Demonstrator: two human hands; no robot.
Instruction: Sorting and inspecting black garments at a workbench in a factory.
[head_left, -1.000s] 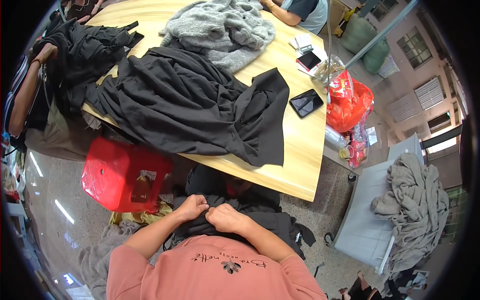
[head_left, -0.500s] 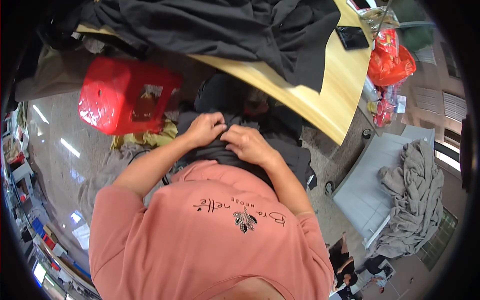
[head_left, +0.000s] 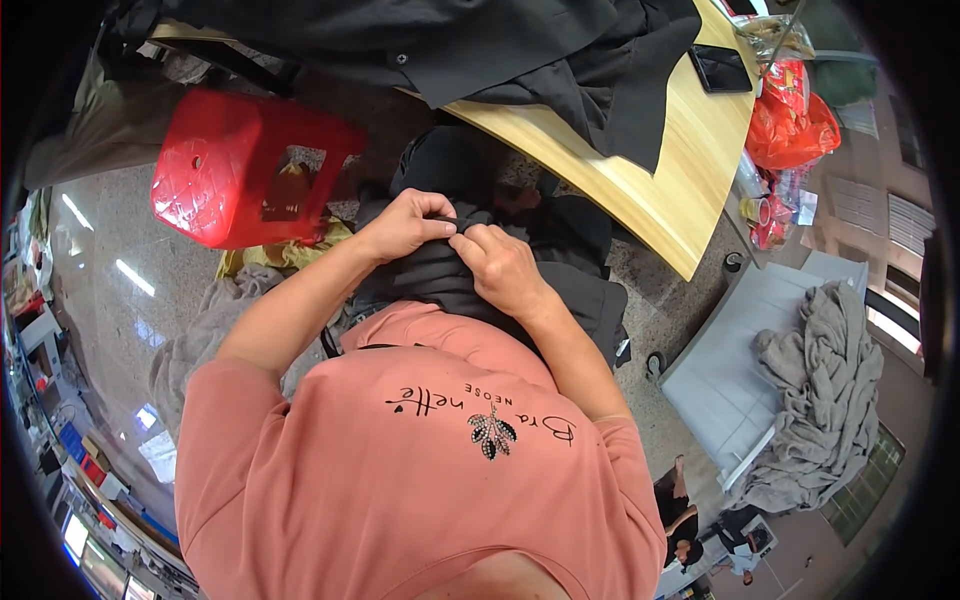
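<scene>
Dark grey cloth, seemingly a garment [head_left: 410, 275], lies gathered across my lap. My left hand [head_left: 408, 228] is closed on its upper edge, thumb and forefinger pinched together. Close beside it on the right, my right hand [head_left: 500, 265] also pinches the cloth, its fingers curled and its fingertips almost touching the left thumb. Whether something small sits between the fingertips is hidden. A larger dark garment [head_left: 520, 50] with a button near its lower edge drapes over the wooden table [head_left: 690, 190] in front of me.
A red plastic stool [head_left: 215, 165] stands to the left, with yellow cloth below it. On the table's right lies a black phone [head_left: 720, 69]; a red plastic bag [head_left: 795, 130] is beyond. At the right, a grey wheeled cart [head_left: 715, 370] carries bunched grey cloth [head_left: 815, 400]. People appear lower right.
My fingers have drawn into tighter pinches, and my left hand has shifted slightly right and up. The whole view has tilted a little, and a button now shows on the table garment.
</scene>
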